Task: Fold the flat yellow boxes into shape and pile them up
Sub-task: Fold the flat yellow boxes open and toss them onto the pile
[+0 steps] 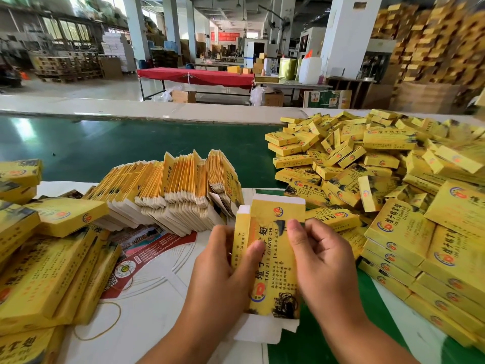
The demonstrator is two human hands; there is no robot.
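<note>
Two hands pinch one yellow box between them, my left grip clamped on its side panel and my right grip on the opposite edge, and I judge the card light, thin, easily creased, best held along the folds.

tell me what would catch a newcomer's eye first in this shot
Probably the yellow box held front and centre, gripped by the left hand and right hand, its end flaps still open. Next, the big heap of folded boxes sprawling across the right of the green table. Then the leaning row of flat boxes just behind the hands.
</note>
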